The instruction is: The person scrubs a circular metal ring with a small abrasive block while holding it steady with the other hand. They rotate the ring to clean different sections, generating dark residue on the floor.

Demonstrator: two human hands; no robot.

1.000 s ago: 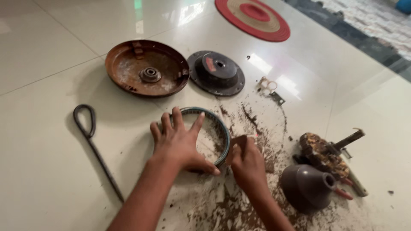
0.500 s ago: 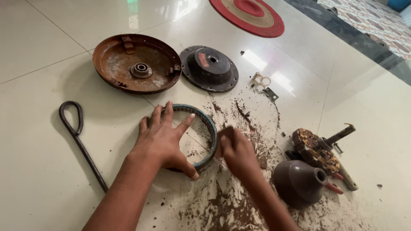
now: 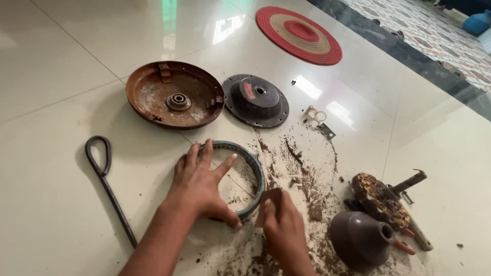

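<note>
A round metal ring (image 3: 254, 168) with a teal outer band lies flat on the tiled floor. My left hand (image 3: 202, 186) rests spread over its near left side, thumb reaching down along the rim. My right hand (image 3: 281, 225) is curled just right of the ring's near edge, fingers closed against the rim; whether it holds something small I cannot tell. Brown dirt and rust dust (image 3: 302, 189) are scattered on the floor around the ring and under my right hand.
A rusty round cover (image 3: 174, 94) and a dark domed cover (image 3: 255, 99) lie beyond the ring. A looped metal rod (image 3: 105, 176) lies left. A brown cone-shaped cap (image 3: 360, 240) and a wound motor core with shaft (image 3: 383, 199) sit right. A red round mat (image 3: 299, 33) lies far back.
The view has shifted slightly. My right hand has slid a little along the ring's near right edge; my left hand stays on the ring.
</note>
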